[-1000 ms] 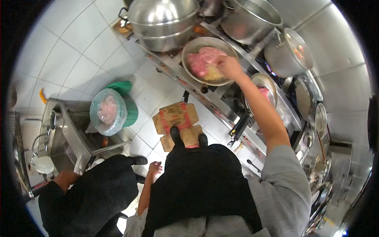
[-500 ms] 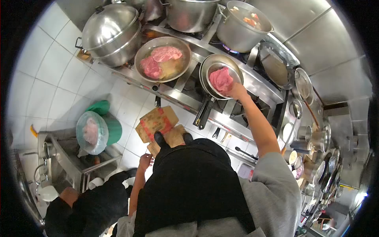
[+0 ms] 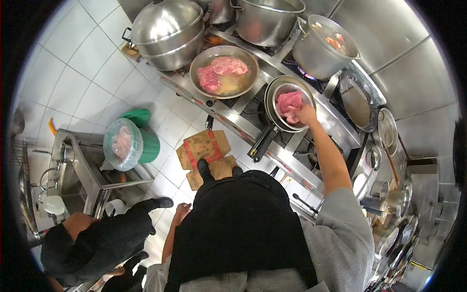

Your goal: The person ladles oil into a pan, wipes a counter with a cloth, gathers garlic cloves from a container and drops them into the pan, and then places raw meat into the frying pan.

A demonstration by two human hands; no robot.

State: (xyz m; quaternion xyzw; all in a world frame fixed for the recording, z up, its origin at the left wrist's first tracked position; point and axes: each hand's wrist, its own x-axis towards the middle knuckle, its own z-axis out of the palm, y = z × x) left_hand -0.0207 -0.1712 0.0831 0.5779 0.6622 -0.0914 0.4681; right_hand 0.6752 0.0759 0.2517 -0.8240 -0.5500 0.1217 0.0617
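Note:
My right hand (image 3: 306, 115) is closed on the edge of a piece of raw meat (image 3: 289, 104), which lies in a metal bowl (image 3: 278, 86) set on stacked black-handled pans (image 3: 268, 114) on the stove. To the left, a wide frying pan (image 3: 195, 64) holds two pieces of pink meat (image 3: 228, 65) in yellowish liquid. Down by my left side hangs my left hand (image 3: 183, 210), away from the stove; its fingers are too small to make out clearly.
A domed steamer (image 3: 168, 34) and large pots (image 3: 323, 48) stand on the stove (image 3: 233, 117). Flattened cardboard (image 3: 204, 151) lies at my feet. At left are a green bin (image 3: 150, 147), a sink (image 3: 73, 182) and a co-worker in black (image 3: 97, 248). Pans line the right side.
My right hand has moved from the frying pan at left to the bowl at right and taken hold of meat there. The view has shifted with my head.

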